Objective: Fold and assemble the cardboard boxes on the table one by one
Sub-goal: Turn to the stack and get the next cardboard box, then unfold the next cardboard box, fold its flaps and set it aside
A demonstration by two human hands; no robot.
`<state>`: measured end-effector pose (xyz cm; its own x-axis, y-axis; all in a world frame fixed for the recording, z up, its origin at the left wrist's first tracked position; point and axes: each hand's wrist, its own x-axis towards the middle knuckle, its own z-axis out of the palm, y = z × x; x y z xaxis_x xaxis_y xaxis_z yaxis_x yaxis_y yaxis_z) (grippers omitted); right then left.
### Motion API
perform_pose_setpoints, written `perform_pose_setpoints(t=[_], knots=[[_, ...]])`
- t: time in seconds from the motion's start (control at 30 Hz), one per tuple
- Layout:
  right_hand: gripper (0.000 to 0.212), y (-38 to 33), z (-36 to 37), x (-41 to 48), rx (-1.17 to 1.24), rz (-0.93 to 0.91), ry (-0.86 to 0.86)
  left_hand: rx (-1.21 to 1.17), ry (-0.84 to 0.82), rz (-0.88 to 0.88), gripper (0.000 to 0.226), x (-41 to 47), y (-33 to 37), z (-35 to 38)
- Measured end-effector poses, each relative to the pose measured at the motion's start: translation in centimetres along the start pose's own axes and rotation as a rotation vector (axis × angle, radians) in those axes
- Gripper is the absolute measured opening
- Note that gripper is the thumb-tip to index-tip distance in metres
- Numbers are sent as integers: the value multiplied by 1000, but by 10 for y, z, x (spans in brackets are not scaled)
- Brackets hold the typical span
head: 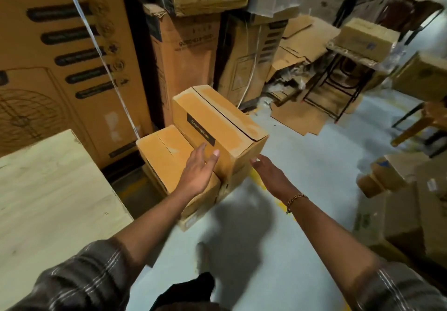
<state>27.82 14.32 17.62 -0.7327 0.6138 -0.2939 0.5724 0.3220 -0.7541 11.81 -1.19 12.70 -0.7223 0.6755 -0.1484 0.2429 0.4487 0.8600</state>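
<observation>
Head-camera view: both arms are seen stretched forward and down toward a stack of boxes on the pale floor (302, 156). A closed cardboard box (217, 117) with a dark "Crompton" label is set on top of the stack, its top flaps folded shut. A second closed box (162, 152) is seen lower, just to its left and touching it.

The left hand (199, 169) is held flat with straight fingers above the lower box, and its fingertips are laid against the near face of the labelled box; nothing is gripped. The right hand (269, 174) is spread loosely, fingers straight, just beside the near right corner of the same box; whether it is touched cannot be told. A gold bracelet (296, 199) is worn on the right wrist, and checked sleeves (79, 279) are rolled up on both arms.

A light wooden table (48, 190) is placed at the left, next to the stack. Tall printed cartons (60, 44) are piled behind, and flattened cardboard (300, 119) is spread on the floor near a metal stand (338, 88).
</observation>
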Motion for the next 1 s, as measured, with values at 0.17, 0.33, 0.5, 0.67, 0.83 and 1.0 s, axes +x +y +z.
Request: perform_pose_setpoints(t=[0.17,0.33,0.5,0.67,0.83,1.0], knots=[[49,22,-15,118,-18,10,-100,-74,13,-95,84,102,-11,29],[67,35,-38,223,-88,108,-217,-95,-43,-222,82,199,-9,52],[69,50,-62,323,-116,166,-251,-101,-61,-338,89,270,-14,71],[104,85,-72,426,-209,148,-330,-156,28,-518,89,319,-37,107],[68,124,-74,521,-177,113,-353,-363,214,-797,94,346,-63,156],[94,171,-63,582,-190,229,-504,-709,357,-1024,113,362,-81,197]])
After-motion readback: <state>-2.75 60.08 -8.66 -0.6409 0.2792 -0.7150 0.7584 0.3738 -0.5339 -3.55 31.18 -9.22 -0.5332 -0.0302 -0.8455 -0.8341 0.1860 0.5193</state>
